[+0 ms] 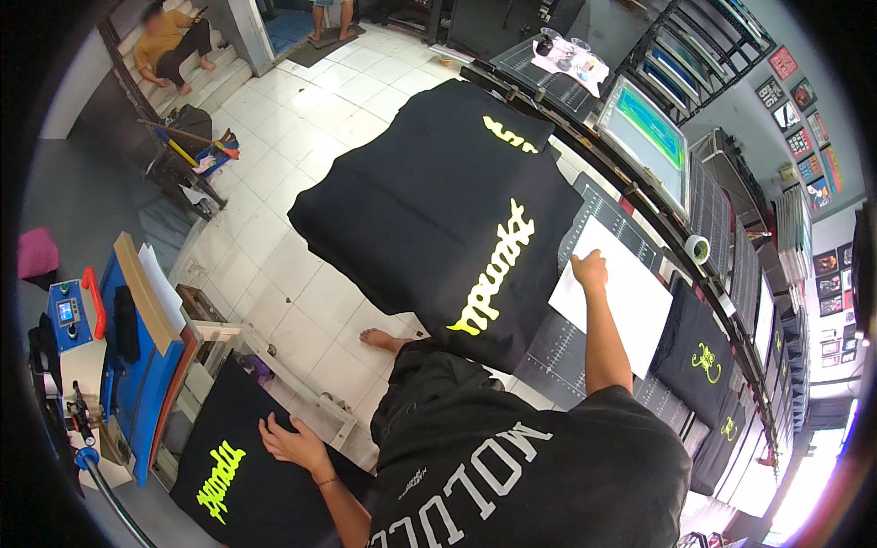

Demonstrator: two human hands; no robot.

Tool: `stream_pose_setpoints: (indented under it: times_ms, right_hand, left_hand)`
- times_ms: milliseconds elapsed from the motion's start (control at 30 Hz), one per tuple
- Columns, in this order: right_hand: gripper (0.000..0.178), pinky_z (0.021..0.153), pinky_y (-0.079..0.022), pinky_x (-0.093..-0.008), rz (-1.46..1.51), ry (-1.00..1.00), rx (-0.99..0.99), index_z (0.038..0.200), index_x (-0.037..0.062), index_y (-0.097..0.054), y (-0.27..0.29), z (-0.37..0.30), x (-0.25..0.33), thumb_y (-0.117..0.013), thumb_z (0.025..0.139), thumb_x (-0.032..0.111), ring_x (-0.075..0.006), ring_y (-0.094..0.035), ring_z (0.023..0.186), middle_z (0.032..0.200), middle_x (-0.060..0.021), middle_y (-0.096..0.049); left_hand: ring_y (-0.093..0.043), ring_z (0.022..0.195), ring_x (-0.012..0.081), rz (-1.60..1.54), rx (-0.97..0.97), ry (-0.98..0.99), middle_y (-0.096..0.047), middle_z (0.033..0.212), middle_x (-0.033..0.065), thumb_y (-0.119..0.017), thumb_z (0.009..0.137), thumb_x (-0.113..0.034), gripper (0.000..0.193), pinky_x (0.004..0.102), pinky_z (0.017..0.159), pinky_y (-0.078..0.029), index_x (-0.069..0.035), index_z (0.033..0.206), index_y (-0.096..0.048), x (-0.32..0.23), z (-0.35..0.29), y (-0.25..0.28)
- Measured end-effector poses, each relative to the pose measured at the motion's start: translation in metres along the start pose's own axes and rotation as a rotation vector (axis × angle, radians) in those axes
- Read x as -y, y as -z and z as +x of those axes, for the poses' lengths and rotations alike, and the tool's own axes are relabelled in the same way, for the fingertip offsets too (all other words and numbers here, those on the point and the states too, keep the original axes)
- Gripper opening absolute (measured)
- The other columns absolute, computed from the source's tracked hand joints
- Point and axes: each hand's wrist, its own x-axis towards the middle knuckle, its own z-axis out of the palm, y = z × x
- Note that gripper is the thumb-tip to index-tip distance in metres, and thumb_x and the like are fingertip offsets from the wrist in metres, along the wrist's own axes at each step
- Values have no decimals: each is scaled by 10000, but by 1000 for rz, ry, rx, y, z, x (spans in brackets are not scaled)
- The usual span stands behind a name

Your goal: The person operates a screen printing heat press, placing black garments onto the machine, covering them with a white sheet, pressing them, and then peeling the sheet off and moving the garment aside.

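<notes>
My right hand point(590, 272) is closed at the left edge of a white sheet of paper point(630, 301), fingers curled. The sheet lies over a dark, grid-marked board point(557, 358) and reaches a folded black shirt. My left hand point(294, 446) is low on the left, its fingers spread over a black garment point(274, 402) with neon yellow lettering; whether it presses on the cloth I cannot tell. In front of me, a large black shirt point(393, 192) with neon yellow lettering drapes off the boards toward the tiled floor.
Black pieces with small yellow prints point(703, 356) lie along the right-hand boards. A printing screen with a green area point(649, 119) and a tape roll point(697, 248) are by the rail. At left stands a blue machine with a red handle point(94, 301). A person point(174, 46) sits on steps.
</notes>
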Motion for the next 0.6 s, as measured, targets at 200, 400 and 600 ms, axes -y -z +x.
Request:
stream_pose_setpoints:
  times_ms: [200,400,600]
  right_hand:
    - [922,1045,-455,-446,-93,-90,102,1375,-61,-436,-13,-4,2,-748,729,518,-423,-505,1285,1385,-306,-483]
    - [774,1019,-474,-426,-157,-33,112,1257,-117,-520,-22,15,4,-730,755,433,-376,-517,1262,1276,-244,-594]
    - [405,876,-568,-400,-225,-86,-10,1117,-24,-679,-26,33,1,-634,837,264,-323,-684,1083,1184,-192,-686]
  left_hand:
    - [-392,1335,352,26,-12,-29,-447,1452,138,-595,888,-188,442,501,1069,-317,-42,1301,-536,3,-2,-2]
    - [-385,1346,352,-18,-27,-10,-442,1465,138,-614,879,-161,447,496,1094,-296,-36,1300,-532,2,-4,4]
    - [-392,1342,365,-87,-74,-19,-463,1442,154,-613,876,-148,429,506,1105,-283,-15,1278,-544,-1,0,2]
